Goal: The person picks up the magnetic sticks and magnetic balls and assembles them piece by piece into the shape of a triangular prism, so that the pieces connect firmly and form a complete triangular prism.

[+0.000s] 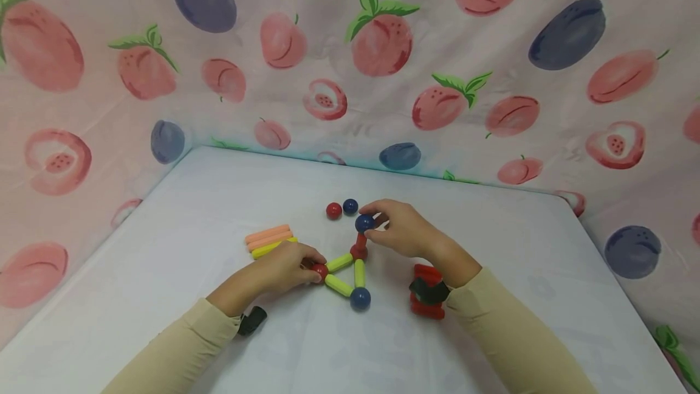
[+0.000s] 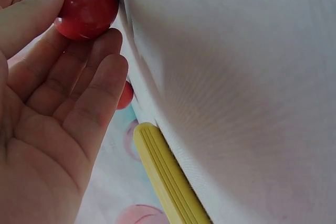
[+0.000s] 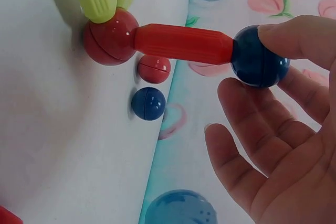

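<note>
the glossy blue ball (image 1: 364,223) is up on the free end of a ribbed red plastic rod (image 3: 184,43), roughly upright on a glossy red ball (image 3: 107,43) at the far corner of the flat yellow-green rod triangle (image 1: 339,285). right hand's (image 1: 401,230) fingers pinch that blue ball, left hand's (image 1: 287,266) pinch the triangle's left red ball (image 1: 319,272), both parted just a ball's width. imo brace the left corner against the white worktop (image 1: 219,193) and press straight down, since sideways force could pop the joint.
</note>
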The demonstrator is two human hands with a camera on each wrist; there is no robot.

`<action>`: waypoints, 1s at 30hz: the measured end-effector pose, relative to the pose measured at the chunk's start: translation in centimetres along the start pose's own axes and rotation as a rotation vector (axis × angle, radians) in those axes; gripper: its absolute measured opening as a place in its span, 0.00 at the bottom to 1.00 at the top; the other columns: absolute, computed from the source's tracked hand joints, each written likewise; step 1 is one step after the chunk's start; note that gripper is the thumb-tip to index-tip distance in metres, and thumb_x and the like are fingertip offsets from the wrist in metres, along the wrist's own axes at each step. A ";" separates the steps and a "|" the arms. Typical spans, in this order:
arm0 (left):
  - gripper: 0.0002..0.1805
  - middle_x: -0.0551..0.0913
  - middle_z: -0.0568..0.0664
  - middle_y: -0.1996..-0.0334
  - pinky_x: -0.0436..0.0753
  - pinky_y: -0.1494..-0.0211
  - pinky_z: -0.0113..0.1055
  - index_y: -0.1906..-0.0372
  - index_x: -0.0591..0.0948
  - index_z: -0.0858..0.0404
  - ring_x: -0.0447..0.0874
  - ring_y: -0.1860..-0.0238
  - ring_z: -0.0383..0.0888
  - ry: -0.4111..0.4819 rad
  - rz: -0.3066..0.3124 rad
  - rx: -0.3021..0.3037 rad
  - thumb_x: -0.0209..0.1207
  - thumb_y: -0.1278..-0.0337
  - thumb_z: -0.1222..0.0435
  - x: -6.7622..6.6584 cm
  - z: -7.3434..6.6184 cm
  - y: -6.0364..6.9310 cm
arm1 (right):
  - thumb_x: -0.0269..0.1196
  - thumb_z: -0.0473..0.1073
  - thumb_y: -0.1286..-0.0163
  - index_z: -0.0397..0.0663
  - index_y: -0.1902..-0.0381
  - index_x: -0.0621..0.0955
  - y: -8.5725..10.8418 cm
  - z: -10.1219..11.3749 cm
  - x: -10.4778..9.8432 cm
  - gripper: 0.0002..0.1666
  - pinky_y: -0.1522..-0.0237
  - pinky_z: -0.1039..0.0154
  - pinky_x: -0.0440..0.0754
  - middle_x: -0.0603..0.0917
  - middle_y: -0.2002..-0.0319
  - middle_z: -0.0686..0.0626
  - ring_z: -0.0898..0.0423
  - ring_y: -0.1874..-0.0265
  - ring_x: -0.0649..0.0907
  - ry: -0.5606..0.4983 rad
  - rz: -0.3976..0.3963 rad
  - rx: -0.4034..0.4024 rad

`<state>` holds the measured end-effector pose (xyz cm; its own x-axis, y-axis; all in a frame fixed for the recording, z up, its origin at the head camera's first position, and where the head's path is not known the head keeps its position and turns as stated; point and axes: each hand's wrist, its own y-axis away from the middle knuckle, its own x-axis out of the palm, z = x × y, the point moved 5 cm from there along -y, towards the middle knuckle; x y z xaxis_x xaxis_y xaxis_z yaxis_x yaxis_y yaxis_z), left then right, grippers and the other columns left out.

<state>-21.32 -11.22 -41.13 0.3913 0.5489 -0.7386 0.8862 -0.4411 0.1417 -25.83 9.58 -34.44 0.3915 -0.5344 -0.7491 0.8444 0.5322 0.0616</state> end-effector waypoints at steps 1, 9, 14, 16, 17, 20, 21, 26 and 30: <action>0.17 0.84 0.41 0.62 0.81 0.55 0.33 0.49 0.87 0.60 0.78 0.61 0.39 0.001 0.000 0.002 0.71 0.44 0.63 0.0 0.0 0.0 | 0.66 0.40 0.32 0.46 0.36 0.77 0.0 0.0 0.0 0.27 0.50 0.57 0.83 0.81 0.45 0.48 0.50 0.47 0.81 -0.001 0.000 -0.001; 0.17 0.84 0.40 0.62 0.81 0.55 0.34 0.49 0.87 0.61 0.78 0.61 0.39 0.004 0.000 0.009 0.71 0.44 0.63 0.0 -0.1 0.0 | 0.67 0.41 0.32 0.45 0.35 0.77 -0.1 -0.2 0.2 0.28 0.51 0.57 0.84 0.80 0.44 0.49 0.50 0.48 0.81 0.001 0.001 0.005; 0.16 0.84 0.40 0.62 0.81 0.55 0.34 0.49 0.87 0.61 0.78 0.61 0.39 0.005 0.000 0.006 0.71 0.44 0.63 0.0 0.0 0.0 | 0.67 0.40 0.32 0.46 0.33 0.75 -0.3 -0.5 0.3 0.30 0.51 0.58 0.84 0.80 0.43 0.49 0.51 0.47 0.81 -0.004 -0.005 0.007; 0.16 0.84 0.41 0.62 0.81 0.55 0.34 0.49 0.87 0.60 0.78 0.61 0.39 0.005 0.000 0.004 0.71 0.44 0.64 0.0 0.0 0.0 | 0.67 0.40 0.32 0.47 0.32 0.74 -0.3 -0.6 0.3 0.31 0.50 0.57 0.84 0.80 0.43 0.49 0.51 0.47 0.81 -0.009 -0.007 0.007; 0.16 0.84 0.41 0.62 0.81 0.55 0.34 0.49 0.87 0.60 0.78 0.61 0.39 0.005 0.001 0.003 0.71 0.44 0.64 0.0 0.0 0.0 | 0.67 0.40 0.32 0.47 0.31 0.74 -0.3 -0.6 0.3 0.32 0.50 0.57 0.83 0.80 0.43 0.49 0.51 0.47 0.81 -0.012 -0.009 0.007; 0.16 0.84 0.41 0.62 0.81 0.54 0.34 0.49 0.87 0.60 0.78 0.61 0.39 0.007 0.001 0.000 0.71 0.44 0.64 0.0 0.1 0.0 | 0.67 0.40 0.32 0.47 0.32 0.74 -0.3 -0.5 0.3 0.32 0.50 0.57 0.83 0.81 0.43 0.50 0.52 0.47 0.81 -0.012 -0.010 0.007; 0.16 0.84 0.41 0.62 0.81 0.55 0.34 0.49 0.87 0.60 0.78 0.61 0.39 0.008 0.000 -0.001 0.71 0.44 0.64 0.0 0.1 0.0 | 0.67 0.40 0.32 0.46 0.32 0.74 -0.3 -0.5 0.3 0.32 0.50 0.57 0.83 0.81 0.43 0.49 0.52 0.47 0.81 -0.013 -0.010 0.007; 0.17 0.84 0.41 0.62 0.81 0.55 0.34 0.49 0.87 0.60 0.78 0.61 0.40 0.015 0.000 -0.006 0.72 0.44 0.64 0.1 0.1 0.0 | 0.68 0.41 0.33 0.46 0.32 0.74 0.1 -0.8 0.0 0.32 0.51 0.56 0.84 0.81 0.43 0.49 0.50 0.48 0.81 -0.015 -0.022 0.002; 0.16 0.84 0.41 0.62 0.81 0.54 0.34 0.50 0.87 0.60 0.78 0.60 0.40 0.013 -0.002 -0.010 0.72 0.44 0.64 0.1 0.2 0.0 | 0.68 0.42 0.34 0.48 0.33 0.75 0.7 -1.6 -0.5 0.32 0.51 0.56 0.84 0.81 0.43 0.47 0.51 0.49 0.82 -0.004 -0.045 0.007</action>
<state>-21.34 -11.26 -41.37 0.3928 0.5591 -0.7302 0.8893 -0.4332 0.1467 -26.01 11.33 -35.09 0.3548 -0.5605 -0.7483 0.8636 0.5032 0.0326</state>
